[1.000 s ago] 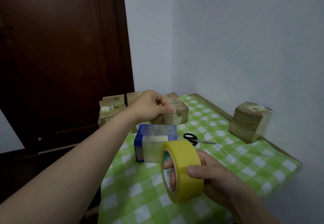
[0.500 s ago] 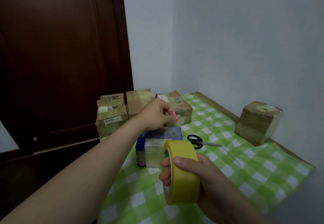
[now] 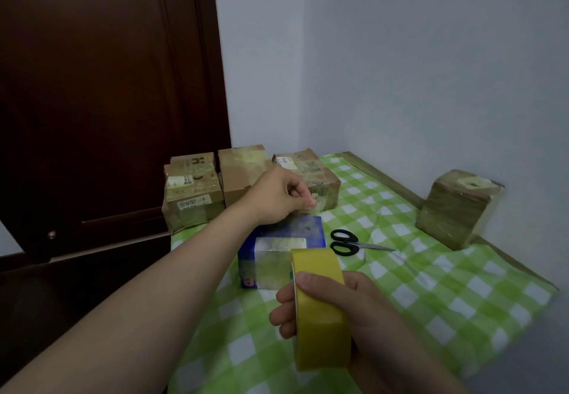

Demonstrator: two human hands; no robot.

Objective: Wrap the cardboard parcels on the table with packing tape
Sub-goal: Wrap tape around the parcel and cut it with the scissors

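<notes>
My right hand (image 3: 348,307) grips a yellow roll of packing tape (image 3: 320,310) upright near the table's front. My left hand (image 3: 281,198) is stretched forward above the far edge of a blue box (image 3: 304,230) and pinches the free end of the clear tape. A strip of that tape runs from my left hand over the blue box's top and front down to the roll. Behind the blue box stand three cardboard parcels: one at the left (image 3: 192,193), one in the middle (image 3: 240,168) and one at the right (image 3: 311,168).
Black-handled scissors (image 3: 348,242) lie on the green checked tablecloth (image 3: 431,286) right of the blue box. A taped cardboard cube (image 3: 455,205) stands against the right wall. A dark wooden door (image 3: 107,101) rises behind the table's left edge.
My right hand has drawn the roll lower and nearer to me, lengthening the strip. My left hand has stayed over the box's far edge, still pinching the tape end.
</notes>
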